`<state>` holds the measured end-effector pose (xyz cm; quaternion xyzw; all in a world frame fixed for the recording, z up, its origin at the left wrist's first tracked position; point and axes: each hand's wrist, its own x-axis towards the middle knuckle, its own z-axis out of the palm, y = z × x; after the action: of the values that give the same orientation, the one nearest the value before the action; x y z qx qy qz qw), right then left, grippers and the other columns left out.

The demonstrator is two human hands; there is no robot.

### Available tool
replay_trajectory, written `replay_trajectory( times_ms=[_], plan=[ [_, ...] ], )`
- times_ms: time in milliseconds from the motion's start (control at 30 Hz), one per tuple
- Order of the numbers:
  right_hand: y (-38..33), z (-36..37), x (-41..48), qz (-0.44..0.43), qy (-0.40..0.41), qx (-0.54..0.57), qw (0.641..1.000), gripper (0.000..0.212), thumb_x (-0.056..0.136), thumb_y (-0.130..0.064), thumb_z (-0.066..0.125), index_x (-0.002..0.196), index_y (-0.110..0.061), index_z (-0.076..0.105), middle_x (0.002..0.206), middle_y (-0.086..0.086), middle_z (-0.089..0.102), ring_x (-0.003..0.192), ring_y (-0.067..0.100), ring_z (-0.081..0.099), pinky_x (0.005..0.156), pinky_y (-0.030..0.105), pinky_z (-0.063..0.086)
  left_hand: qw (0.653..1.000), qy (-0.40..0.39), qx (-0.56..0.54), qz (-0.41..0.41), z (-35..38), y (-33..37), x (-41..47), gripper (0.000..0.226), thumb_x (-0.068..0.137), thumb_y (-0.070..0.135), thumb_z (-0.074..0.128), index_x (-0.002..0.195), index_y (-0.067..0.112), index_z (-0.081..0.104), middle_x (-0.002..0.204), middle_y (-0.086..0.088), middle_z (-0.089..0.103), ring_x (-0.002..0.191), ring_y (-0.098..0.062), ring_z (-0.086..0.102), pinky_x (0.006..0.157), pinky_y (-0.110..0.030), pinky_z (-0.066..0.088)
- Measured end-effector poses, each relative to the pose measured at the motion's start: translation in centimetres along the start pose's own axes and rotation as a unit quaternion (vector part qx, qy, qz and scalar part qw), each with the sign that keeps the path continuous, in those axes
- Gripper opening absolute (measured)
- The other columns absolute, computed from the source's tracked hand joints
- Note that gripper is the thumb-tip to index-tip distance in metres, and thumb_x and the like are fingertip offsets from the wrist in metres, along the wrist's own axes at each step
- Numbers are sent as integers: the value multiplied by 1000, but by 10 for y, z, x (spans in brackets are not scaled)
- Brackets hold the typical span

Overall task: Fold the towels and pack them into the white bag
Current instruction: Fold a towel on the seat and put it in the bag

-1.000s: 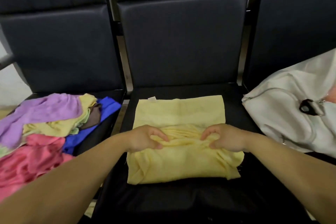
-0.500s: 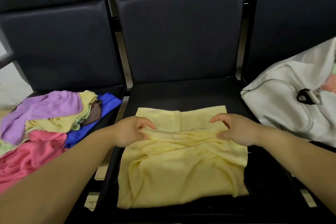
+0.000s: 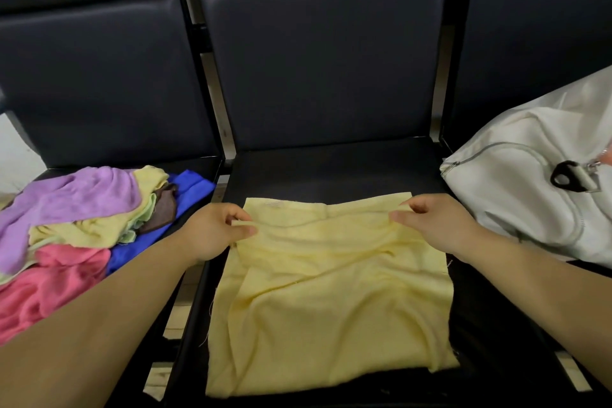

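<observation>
Head view: left hand (image 3: 212,229) and right hand (image 3: 430,222) grip yellow towel (image 3: 331,291) beside white bag (image 3: 513,182)

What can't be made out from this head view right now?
1. White bag, head view: right edge cuts it off; its opening is unseen.
2. Towel pile, head view: left edge and overlap hide the count.
3. Yellow towel, head view: left hand and right hand cover its pinched edges.

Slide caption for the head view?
Left hand and right hand pinch the yellow towel on the middle seat, white bag alongside.
</observation>
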<state>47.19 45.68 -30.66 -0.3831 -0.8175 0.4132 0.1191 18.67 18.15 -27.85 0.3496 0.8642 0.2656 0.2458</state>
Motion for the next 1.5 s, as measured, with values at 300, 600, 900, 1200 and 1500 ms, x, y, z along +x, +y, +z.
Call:
replay_trajectory(
  times_ms=[300, 600, 900, 1200, 1500],
  plan=[
    [11, 0, 0, -135, -3, -180, 974, 22, 82, -7, 75, 92, -27, 76, 91, -14, 62, 80, 2, 61, 80, 16, 50, 997, 62, 37, 7, -3, -12, 4, 23, 86, 20, 79, 97, 38, 68, 95, 2, 69, 84, -14, 65, 70, -20, 49],
    [-10, 8, -2, 3, 0, -96, 995, 56, 102, -57, 43, 73, -17, 69, 73, -10, 66, 75, 11, 62, 72, 33, 47, 998, 55, -9, 2, 2, -9, 4, 6, 94, 31, 70, 92, 32, 76, 92, 12, 74, 90, -8, 69, 82, -26, 55],
    [3, 21, 2, -27, -40, -138, 989, 34, 80, -25, 81, 104, -39, 61, 95, -17, 62, 91, 8, 61, 85, 33, 54, 996, 39, 80, -3, -1, -7, 2, 15, 90, 20, 74, 93, 34, 69, 94, 14, 68, 86, -6, 65, 69, -16, 46],
    [3, 15, -3, -63, -81, -112, 988, 23, 92, -47, 67, 75, -34, 76, 95, -16, 66, 89, -1, 61, 86, 24, 46, 995, 16, 96, -17, -14, -14, -3, 9, 87, 22, 78, 90, 29, 74, 94, 13, 70, 91, -6, 65, 70, -14, 43],
    [-4, 26, -9, -66, -73, -203, 974, 21, 76, -47, 80, 74, -31, 66, 80, -17, 67, 80, 1, 62, 81, 26, 47, 997, 16, 66, -26, -14, -13, -8, 7, 89, 21, 75, 91, 28, 74, 90, 9, 73, 88, -8, 66, 69, -14, 44]
  ],
)
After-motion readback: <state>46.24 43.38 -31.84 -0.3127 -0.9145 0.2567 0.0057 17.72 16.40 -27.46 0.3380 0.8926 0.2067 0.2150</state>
